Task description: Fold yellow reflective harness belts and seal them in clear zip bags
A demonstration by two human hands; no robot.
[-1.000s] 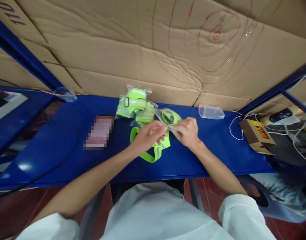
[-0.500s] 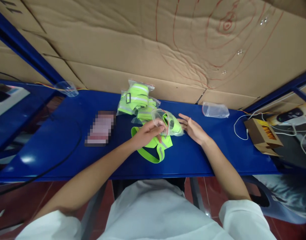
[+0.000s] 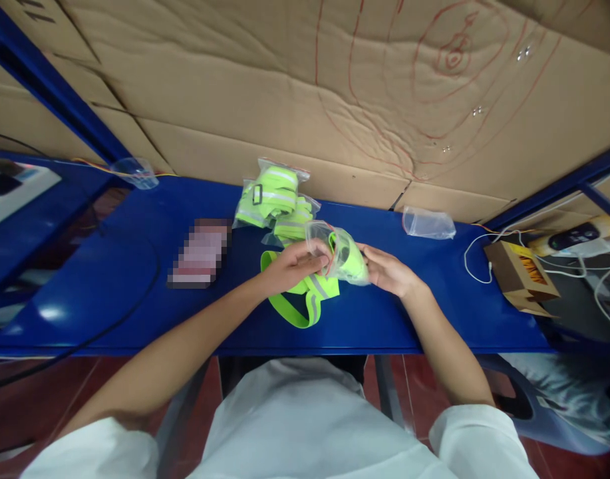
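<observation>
My left hand [image 3: 295, 263] pinches the mouth of a clear plastic bag [image 3: 340, 250] that holds a rolled neon-green reflective band. My right hand [image 3: 388, 271] cups the bag's other end, fingers curled against it. Both hover just over the blue table [image 3: 110, 293]. Under my hands lies a loose neon-green band [image 3: 305, 299] with grey reflective stripes. Behind it sits a small pile of bagged green bands [image 3: 275, 199].
An empty clear bag [image 3: 428, 223] lies to the right, another empty bag [image 3: 135, 171] at the far left. A blurred flat item [image 3: 199, 253] rests left of the bands. A small cardboard box [image 3: 521, 276] and white cables [image 3: 477, 256] sit at the right end. Cardboard sheets [image 3: 285, 100] back the table.
My right hand let go of the bag and opened half a second ago, then came back to hold the bag's right end. The left hand kept its pinch on the bag.
</observation>
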